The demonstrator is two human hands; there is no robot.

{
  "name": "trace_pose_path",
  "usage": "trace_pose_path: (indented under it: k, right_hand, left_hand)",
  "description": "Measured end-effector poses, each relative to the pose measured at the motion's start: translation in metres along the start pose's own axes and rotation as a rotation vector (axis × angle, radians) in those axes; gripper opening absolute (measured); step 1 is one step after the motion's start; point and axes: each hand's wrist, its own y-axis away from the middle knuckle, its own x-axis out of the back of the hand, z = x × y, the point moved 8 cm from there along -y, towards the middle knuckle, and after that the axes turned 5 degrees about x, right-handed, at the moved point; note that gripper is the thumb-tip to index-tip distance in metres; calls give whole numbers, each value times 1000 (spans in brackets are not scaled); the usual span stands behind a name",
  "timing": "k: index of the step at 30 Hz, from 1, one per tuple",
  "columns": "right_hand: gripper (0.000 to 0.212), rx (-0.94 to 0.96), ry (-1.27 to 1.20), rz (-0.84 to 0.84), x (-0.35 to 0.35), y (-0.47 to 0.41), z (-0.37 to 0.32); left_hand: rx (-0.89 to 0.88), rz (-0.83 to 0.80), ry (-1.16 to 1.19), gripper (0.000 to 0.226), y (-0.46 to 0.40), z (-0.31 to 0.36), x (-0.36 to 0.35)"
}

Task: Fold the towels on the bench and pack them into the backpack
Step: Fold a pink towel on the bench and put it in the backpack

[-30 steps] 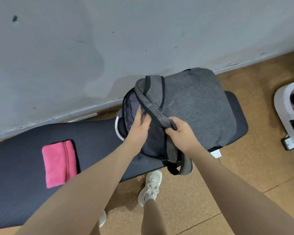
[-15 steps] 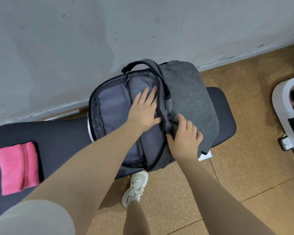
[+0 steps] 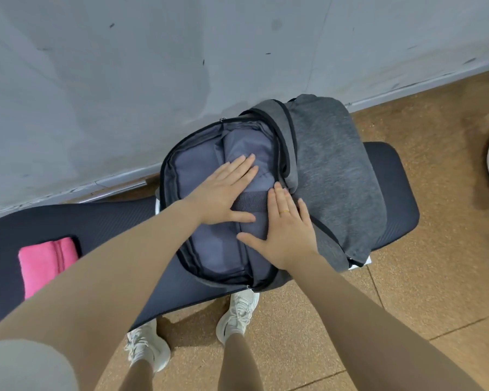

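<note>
Here neither grip is clenched: the left hand (image 3: 223, 190) lies flat with straight fingers pressed on the lining inside the opened backpack (image 3: 331, 170), and the right hand (image 3: 287, 230) lies flat just beside it, fingers spread over the dark elastic band (image 3: 250, 201) and the inner edge of the compartment; both are released, grasping nothing, only pressing. The backpack lies open on the right end of the bench (image 3: 390, 193), its grey front flap thrown back toward the wall (image 3: 124, 80) and its zip rim running round the grey lining. The pink towel (image 3: 47, 263) sits folded on the bench well apart to the left, partly hidden behind the left forearm, and is not yet packed; no other towel can be seen. Below the bench two white shoes (image 3: 237, 311) stand on the cork-coloured floor (image 3: 407, 292). By my reading the step in hand is spreading the compartment ready for the towel. The risk lies in the bag's place: it hangs a little over the near edge of the bench, so a hard press on that side could tip it to the floor. Once both hands lift, the soft flap may also fall back over the opening, and a one-handed reach for the towel could loosen its fold.
</note>
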Motion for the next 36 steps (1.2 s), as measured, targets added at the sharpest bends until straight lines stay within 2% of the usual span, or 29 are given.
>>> trace_pose_path:
  k: [3,9,12,15,17,18,20,24,28,30,32,36]
  right_hand:
    - [119,-79,47,30,-11,-2,-1]
    - [102,-134,113,125,-20,-3,-2]
    - [97,-119,228,66,-13,1,-15]
    - [88,-100,381,-1,-9,7,-44]
    - [79,-82,455,6,-6,6,-73]
    - [75,-83,464,3,-5,5,-86]
    - [72,-77,461,-11,-6,-1,-109]
    - [68,-2,389,-50,-20,-11,-159]
    - [63,280,195,-142,-64,-25,-242]
    - [60,370,120,-200,-89,-30,-279]
    - [58,386,63,-240,-110,-34,-301]
    - [57,314,-64,-268,-124,-39,-314]
  left_hand:
    - [18,-18,-50,102,-4,-4,-8]
    - [94,-4,-56,104,-1,-9,-19]
    - [112,20,28,97,12,-1,-3]
    - [128,221,261,72,56,-6,16]
    - [165,363,281,58,99,-26,16]
    - [221,406,264,53,119,-42,10]
    - [440,381,257,54,161,-82,-11]
    - [1010,261,263,79,247,-158,-64]
    - [1350,226,398,99,297,-203,-107]
    - [1411,228,498,105,309,-220,-126]
    - [1378,211,489,106,312,-230,-136]
    - [1312,220,412,79,318,-239,-133]
